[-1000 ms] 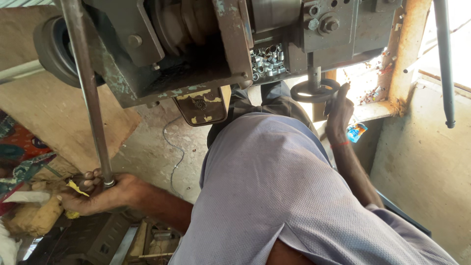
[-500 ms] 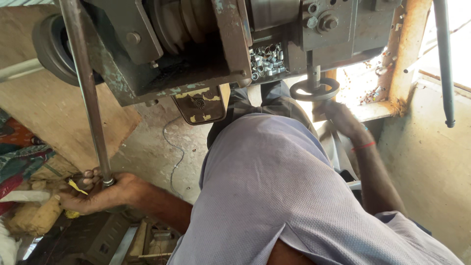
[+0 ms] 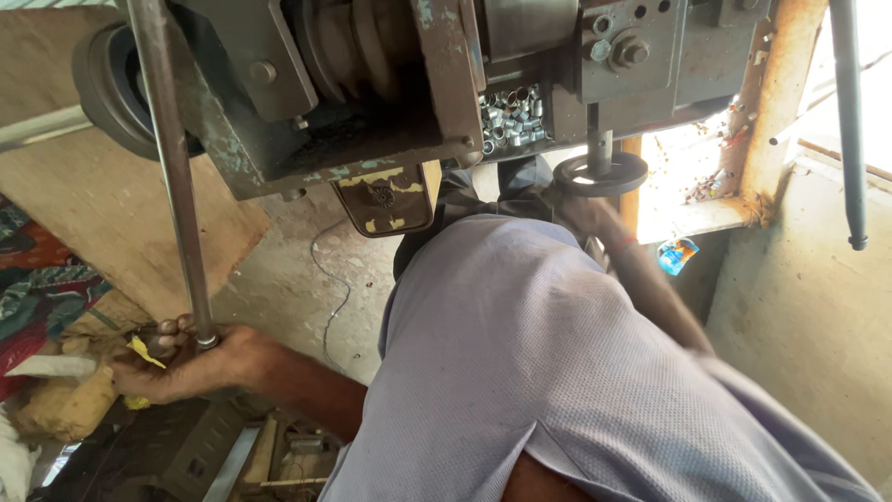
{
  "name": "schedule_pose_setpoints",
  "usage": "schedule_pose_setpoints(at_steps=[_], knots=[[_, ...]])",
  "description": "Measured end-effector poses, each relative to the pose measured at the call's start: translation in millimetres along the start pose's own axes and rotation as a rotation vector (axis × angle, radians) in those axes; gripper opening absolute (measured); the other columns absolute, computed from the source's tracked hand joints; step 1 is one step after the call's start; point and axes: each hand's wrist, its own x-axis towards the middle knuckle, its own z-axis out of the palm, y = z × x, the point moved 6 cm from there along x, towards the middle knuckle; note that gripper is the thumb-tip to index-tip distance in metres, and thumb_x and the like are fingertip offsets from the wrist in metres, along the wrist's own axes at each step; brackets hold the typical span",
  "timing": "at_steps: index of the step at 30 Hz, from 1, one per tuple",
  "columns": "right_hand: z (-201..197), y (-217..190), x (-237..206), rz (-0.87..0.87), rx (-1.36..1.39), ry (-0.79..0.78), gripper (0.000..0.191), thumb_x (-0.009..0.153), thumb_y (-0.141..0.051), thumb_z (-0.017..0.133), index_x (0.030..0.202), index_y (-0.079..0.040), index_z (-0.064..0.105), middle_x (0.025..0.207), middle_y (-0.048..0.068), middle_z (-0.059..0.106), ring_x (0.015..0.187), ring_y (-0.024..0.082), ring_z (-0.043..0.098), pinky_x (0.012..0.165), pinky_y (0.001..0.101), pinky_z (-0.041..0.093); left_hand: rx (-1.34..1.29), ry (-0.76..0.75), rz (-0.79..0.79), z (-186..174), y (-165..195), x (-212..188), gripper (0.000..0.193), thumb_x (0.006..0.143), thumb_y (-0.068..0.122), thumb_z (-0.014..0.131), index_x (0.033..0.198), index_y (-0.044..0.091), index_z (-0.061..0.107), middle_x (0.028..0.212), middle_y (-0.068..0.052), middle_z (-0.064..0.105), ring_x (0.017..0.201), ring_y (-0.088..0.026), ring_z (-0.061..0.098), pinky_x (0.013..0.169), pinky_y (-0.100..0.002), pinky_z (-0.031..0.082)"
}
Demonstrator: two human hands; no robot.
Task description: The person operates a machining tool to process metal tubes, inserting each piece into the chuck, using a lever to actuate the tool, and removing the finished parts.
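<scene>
Lever rod [image 3: 177, 186]: long grey metal bar, running down from the machine to the grip at lower left, a little tilted.
Left hand [image 3: 181, 364]: clenched around the rod's lower end, fingers [image 3: 167, 327] curled over it, a yellow scrap [image 3: 146, 350] just beside the knuckles.
Right hand [image 3: 581, 209]: reaching up under the black handwheel [image 3: 599, 174], blurred; I cannot tell whether it grasps the wheel or only touches it.
Shirt [image 3: 548, 372]: pale lilac, filling the space between the two arms.
Below the left grip: dark metal parts and wooden bits, too dim to name.
Left of the grip: patterned red and teal cloth [image 3: 37, 288] and a tan sack [image 3: 65, 409].
Past the right wrist: small bright blue packet [image 3: 676, 254] with an orange patch, lying near the wall's foot.
Above both grips: grey-green machine [image 3: 390, 84] with a pulley, and a tray of small shiny metal sleeves [image 3: 511, 116].
Farthest: orange-painted frame [image 3: 771, 102] beside a bright window.
</scene>
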Motion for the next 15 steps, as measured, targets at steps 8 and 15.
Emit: schedule_pose_setpoints(at_steps=[8, 15], knots=[[-55, 62, -24, 0.311, 0.714, 0.221, 0.042, 0.1, -0.024, 0.063, 0.135, -0.002, 0.067, 0.121, 0.017, 0.072, 0.104, 0.021, 0.07, 0.091, 0.0329, 0.056, 0.007, 0.021, -0.021, 0, -3, -1, 0.037, 0.09, 0.044, 0.068, 0.095, 0.008, 0.063, 0.075, -0.002, 0.06, 0.063, -0.013, 0.06, 0.053, -0.025, 0.049], [-26, -9, -27, 0.227, 0.249, 0.121, 0.041, 0.094, -0.009, 0.061, 0.13, 0.006, 0.054, 0.099, 0.017, 0.073, 0.083, 0.025, 0.071, 0.068, 0.0355, 0.058, -0.021, 0.035, -0.013, -3, -5, 1, 0.034, 0.094, 0.042, 0.068, 0.093, 0.009, 0.061, 0.071, 0.0, 0.054, 0.062, -0.012, 0.057, 0.053, -0.025, 0.043]])
